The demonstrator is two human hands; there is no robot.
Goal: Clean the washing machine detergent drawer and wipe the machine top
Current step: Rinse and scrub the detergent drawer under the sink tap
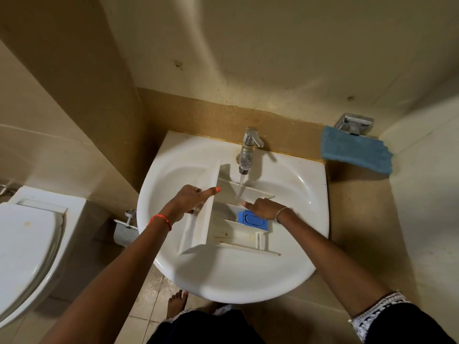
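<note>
The detergent drawer (223, 234) lies inside the sink (223, 284), with its far compartment set right under the tap (248, 150), so the running water (240, 184) falls into it and can carry loosened residue down into the basin rather than onto the floor. The left hand (188, 199) grips the drawer's long front panel, fingers curled over its far edge and one orange-nailed digit stretched across the top. This grip likely steadies the drawer and holds it tilted against the flow. The right hand (263, 208) rests on the middle of the drawer, just beside the blue insert (252, 220), with one finger pointed toward the stream, probably to rub the wet divider. Whether its other fingers clamp the drawer wall or merely curl above it cannot be told. Brownish marks show on the near compartment floor, so the rinse looks unfinished. A blue cloth (355, 150) lies on the surface to the right of the sink, well apart from the water, plausibly kept dry for wiping the machine top, which is not in view
</note>
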